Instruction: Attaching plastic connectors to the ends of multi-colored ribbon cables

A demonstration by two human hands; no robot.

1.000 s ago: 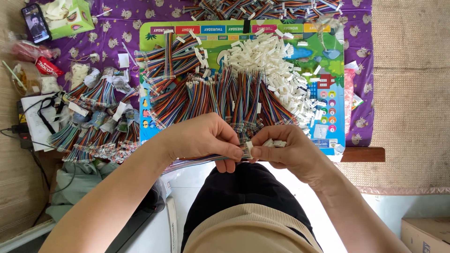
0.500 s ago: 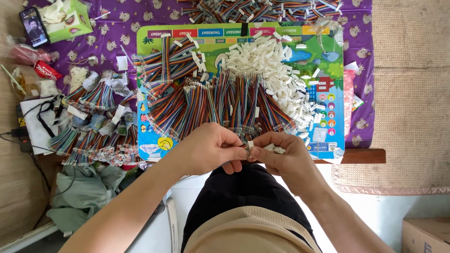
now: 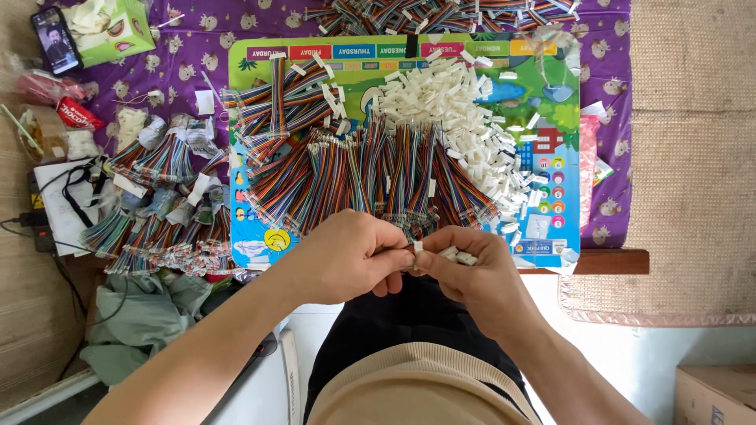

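Left hand (image 3: 346,256) pinching wire end (image 3: 407,253), right hand (image 3: 465,264) clamping white plugs (image 3: 459,255); spare plugs risk slipping from the palm.

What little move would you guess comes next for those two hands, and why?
Probably pushing the wire ends into the white plug. The left hand and right hand meet fingertip to fingertip at that plug, and the right hand also cups spare white plugs.
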